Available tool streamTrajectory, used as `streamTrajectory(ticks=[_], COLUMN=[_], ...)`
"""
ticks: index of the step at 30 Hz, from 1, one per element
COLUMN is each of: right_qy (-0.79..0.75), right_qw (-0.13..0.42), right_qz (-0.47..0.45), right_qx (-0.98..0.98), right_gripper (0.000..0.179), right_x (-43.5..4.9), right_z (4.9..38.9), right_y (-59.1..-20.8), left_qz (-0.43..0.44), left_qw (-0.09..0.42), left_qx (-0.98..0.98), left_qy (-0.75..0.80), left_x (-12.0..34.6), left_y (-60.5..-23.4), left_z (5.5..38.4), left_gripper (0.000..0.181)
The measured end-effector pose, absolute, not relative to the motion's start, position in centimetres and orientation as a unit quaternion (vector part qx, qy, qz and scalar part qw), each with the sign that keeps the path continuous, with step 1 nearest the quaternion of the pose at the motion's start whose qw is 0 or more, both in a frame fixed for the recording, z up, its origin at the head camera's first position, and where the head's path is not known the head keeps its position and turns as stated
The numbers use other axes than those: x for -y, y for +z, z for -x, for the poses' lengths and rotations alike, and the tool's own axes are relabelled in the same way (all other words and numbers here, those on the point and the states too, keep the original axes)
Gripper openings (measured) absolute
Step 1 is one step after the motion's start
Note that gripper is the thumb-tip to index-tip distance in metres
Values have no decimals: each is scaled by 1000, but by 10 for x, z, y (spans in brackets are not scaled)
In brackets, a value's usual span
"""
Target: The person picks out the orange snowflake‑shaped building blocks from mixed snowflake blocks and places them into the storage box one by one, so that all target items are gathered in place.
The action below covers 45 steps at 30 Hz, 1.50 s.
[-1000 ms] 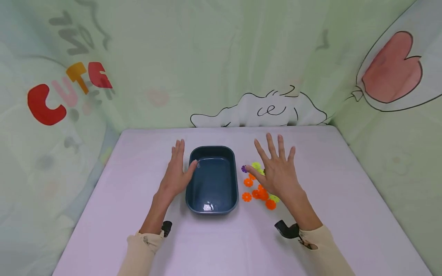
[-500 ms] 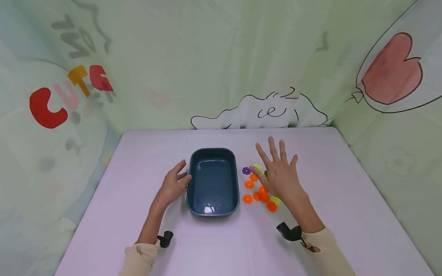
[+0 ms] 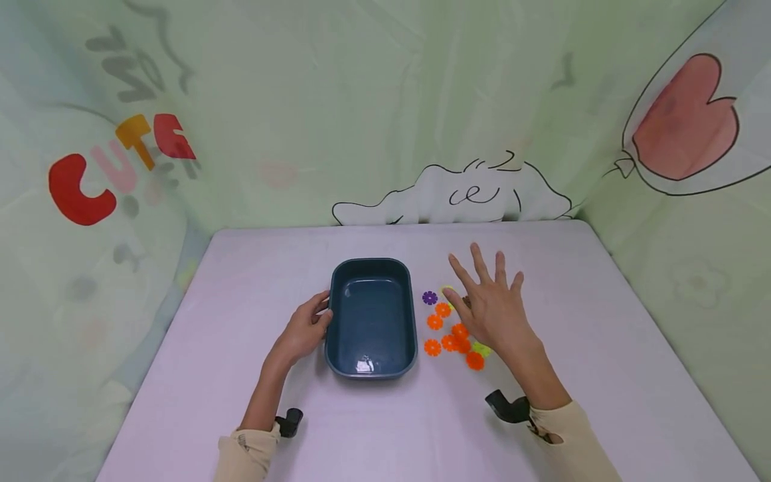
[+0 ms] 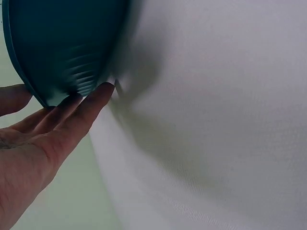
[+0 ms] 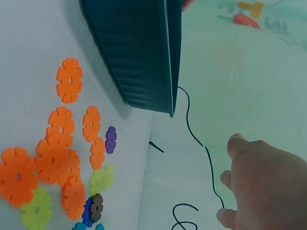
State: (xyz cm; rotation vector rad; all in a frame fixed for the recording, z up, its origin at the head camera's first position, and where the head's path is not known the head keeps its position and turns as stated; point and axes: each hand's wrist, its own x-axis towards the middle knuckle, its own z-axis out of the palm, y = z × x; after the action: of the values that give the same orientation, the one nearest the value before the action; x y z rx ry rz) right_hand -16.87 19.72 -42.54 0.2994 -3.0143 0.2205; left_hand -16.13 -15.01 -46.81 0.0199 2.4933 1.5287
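A dark blue rectangular plastic tray (image 3: pixel 370 321) stands on the table, its inside bare. My left hand (image 3: pixel 306 327) is at its left side and pinches the wall. In the left wrist view the thumb (image 4: pixel 14 99) lies at the tray's rim and the fingers (image 4: pixel 79 115) reach along the outer wall. My right hand (image 3: pixel 494 308) hovers with spread fingers over several notched, flower-shaped plastic discs (image 3: pixel 442 310), holding nothing. The discs are mostly orange, with a purple disc (image 5: pixel 111 140), yellow-green ones, a dark brown disc (image 5: pixel 96 208) and blue ones. In the head view this hand hides some of them.
The table (image 3: pixel 385 435) has a pale lilac cover. Light green printed fabric walls (image 3: pixel 271 134) stand around its back and sides. A black wrist mount (image 3: pixel 508 406) juts from the right cuff, and another black mount (image 3: pixel 290 423) from the left.
My left hand has come down and back from over the tray's left rim and taken hold of its side. My right hand stays spread over the discs, shifted slightly right.
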Motion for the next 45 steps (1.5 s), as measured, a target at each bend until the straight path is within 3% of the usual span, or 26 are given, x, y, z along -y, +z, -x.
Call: streamTrajectory(ticks=[16,22,30,45], right_qy=[110,125,137,174], right_qw=[85,66,42,-21], right_qz=[-148,-163,-181,-149], right_qx=[979,977,973,973], right_gripper=[70,69,43,30], right_x=[-220,-230,-238,-232], right_z=[163,161,157,163], right_y=[-440,-449,-457,-478], left_qz=[14,23,22,16], left_qw=[99,112,112,115], left_qx=[-847,-840,-838,-839], left_qy=[522,530,533,531], left_x=[148,148,150,147], left_y=[-470,-470,-467,-467], left_z=[160,159,159,158], left_gripper=[55,56,56,56])
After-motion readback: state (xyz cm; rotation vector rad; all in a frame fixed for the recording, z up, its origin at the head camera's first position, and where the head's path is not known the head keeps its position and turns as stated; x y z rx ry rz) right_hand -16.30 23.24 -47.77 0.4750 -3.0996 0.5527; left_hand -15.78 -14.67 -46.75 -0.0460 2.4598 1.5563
